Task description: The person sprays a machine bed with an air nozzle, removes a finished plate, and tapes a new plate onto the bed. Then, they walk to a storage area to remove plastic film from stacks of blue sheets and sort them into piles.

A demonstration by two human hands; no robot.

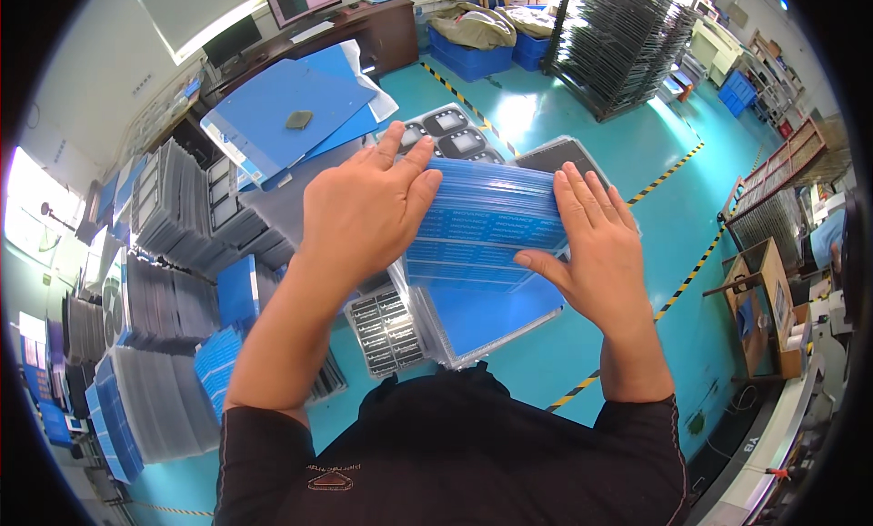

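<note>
A thick stack of blue film-covered sheets (486, 226) stands tilted on edge in front of me, held between my two palms. My left hand (368, 203) presses its left side, fingers reaching over the upper corner. My right hand (596, 244) lies along the right side with straight fingers, its thumb against the front face. Below the stack is a flat blue sheet (496, 321) in a clear wrapping. Beside that lies a pile of clear sheets with black printed labels (386, 330). Panels with black frames (455, 130) lie just beyond the stack.
Piles of sheets (168, 199) crowd my left, with loose blue sheets (282, 108) at the far left. A desk with monitors (305, 3) stands behind. Blue bins (473, 60) and a black wire rack (618, 49) are farther off. A wooden cart (759, 299) stands right.
</note>
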